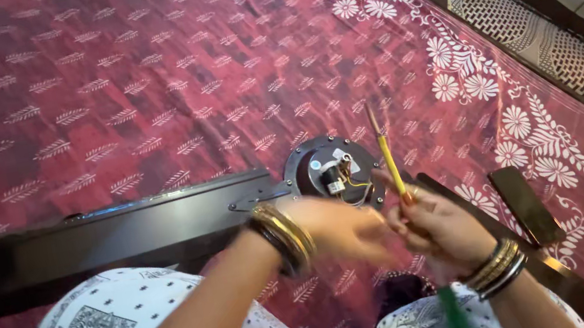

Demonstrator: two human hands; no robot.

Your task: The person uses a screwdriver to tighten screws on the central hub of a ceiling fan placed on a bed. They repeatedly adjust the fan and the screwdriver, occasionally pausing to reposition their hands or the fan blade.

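Mid-frame, her right hand [439, 230] is clamped on a yellow-handled screwdriver [390, 160]; the blurred left hand [338, 231], grip unclear, reaches its shaft. Next needs the tip steadied toward the fan motor hub [332, 169].

left hand [338, 231] motion-blurred, its fingers indistinct, green cable [456, 321] cut off by bottom edge, fan blade [108, 236] running off left edge, hub wiring [347, 175] too small to resolve
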